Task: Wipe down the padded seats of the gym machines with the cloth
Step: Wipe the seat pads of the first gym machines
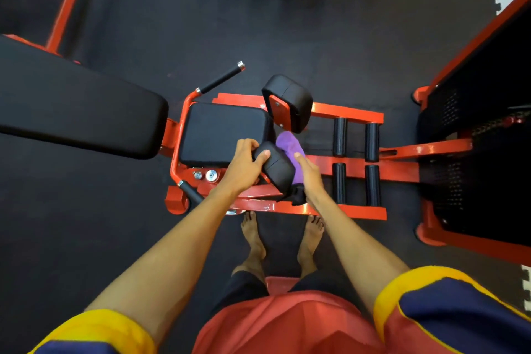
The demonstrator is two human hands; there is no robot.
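The red machine frame (344,211) is seen from above. A long back pad (71,103) lies past its left end and the square seat pad (224,133) is carried at the frame's left end. At the seat's right edge two smaller pads are mounted: the far pad (290,100) toward the frame's far rail and the near pad (275,167) toward its near rail. The near pad is gripped by the left hand (244,164), with fingers and thumb curled over its upper left edge. The purple cloth (288,145) is held against that pad's right face by the right hand (311,175); the thumb is pressed onto it and the remaining fingers are hidden. The pad is probably best kept braced so it cannot swing. The cloth should be kept flat and drawn in overlapping strokes, with the seam and rounded corners included. The seat pad's state cannot be judged.
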